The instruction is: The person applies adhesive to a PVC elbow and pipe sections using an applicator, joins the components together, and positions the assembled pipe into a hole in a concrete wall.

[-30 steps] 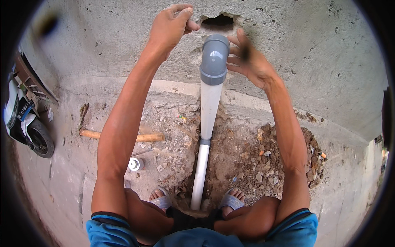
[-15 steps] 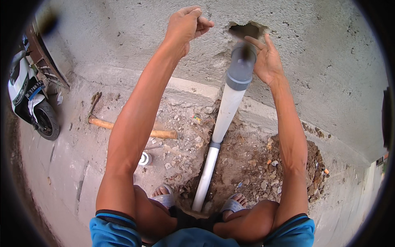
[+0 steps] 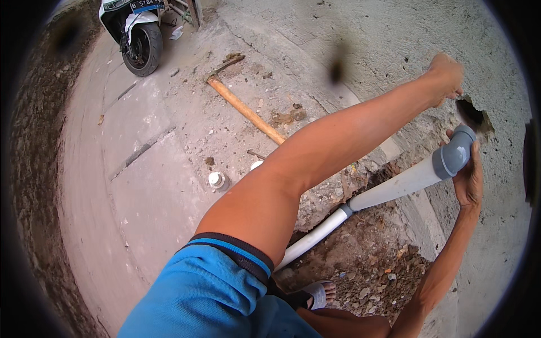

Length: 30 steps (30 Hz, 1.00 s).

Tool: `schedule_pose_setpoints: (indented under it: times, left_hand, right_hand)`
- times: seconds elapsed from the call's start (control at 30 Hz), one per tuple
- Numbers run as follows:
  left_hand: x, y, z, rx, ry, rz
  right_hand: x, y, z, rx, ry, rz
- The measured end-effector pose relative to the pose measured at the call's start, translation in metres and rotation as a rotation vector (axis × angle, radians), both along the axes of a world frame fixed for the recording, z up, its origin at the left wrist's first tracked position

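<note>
A grey plastic pipe elbow point(image 3: 454, 151) caps a wide white pipe point(image 3: 397, 185) that slants up to the concrete wall. My right hand point(image 3: 469, 183) cups the elbow from behind, with fingertips showing on both sides of it. Just above the elbow's mouth is a rough hole point(image 3: 472, 112) broken through the wall. My left hand point(image 3: 446, 78) is curled closed by the wall, up and left of the hole; whatever its fingers hold, if anything, is hidden. A grey reducer point(image 3: 346, 210) joins the wide pipe to a thinner white pipe point(image 3: 313, 239) in the trench.
A pickaxe with a wooden handle point(image 3: 245, 110) lies on the ground, partly behind my left arm. Beside that arm stand a white-capped bottle point(image 3: 218, 181) and another white item point(image 3: 256, 164). Dug soil and rubble point(image 3: 389, 281) edge the trench. A parked motorbike point(image 3: 141, 45) stands far left.
My view has swung to the left, so the pipe and wall hole sit further right. My right hand has closed round the elbow, whose mouth now shows bent toward the wall.
</note>
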State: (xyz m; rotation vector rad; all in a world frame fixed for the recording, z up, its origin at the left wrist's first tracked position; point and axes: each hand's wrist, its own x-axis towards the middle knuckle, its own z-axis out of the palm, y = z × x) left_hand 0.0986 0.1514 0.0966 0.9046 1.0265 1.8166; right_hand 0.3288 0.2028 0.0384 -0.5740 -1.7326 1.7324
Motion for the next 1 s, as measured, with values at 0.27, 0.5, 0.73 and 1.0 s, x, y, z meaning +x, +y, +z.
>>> schedule_pose_setpoints:
  times: [0.27,0.5,0.73,1.0]
  left_hand:
    - [0.009,0.005,0.001,-0.053,0.01,-0.015]
    - [0.003,0.003,-0.001,-0.025,-0.025,-0.037]
    - [0.002,0.003,-0.007,0.118,-0.103,0.01]
    - [-0.002,0.012,-0.013,0.03,0.152,-0.096]
  right_hand:
    - [0.004,0.008,0.001,-0.016,-0.006,0.005]
    - [0.009,0.014,-0.002,-0.026,-0.007,0.047]
    - [0.01,0.011,-0.001,-0.138,0.056,0.063]
    - [0.005,0.014,-0.007,-0.099,0.102,-0.026]
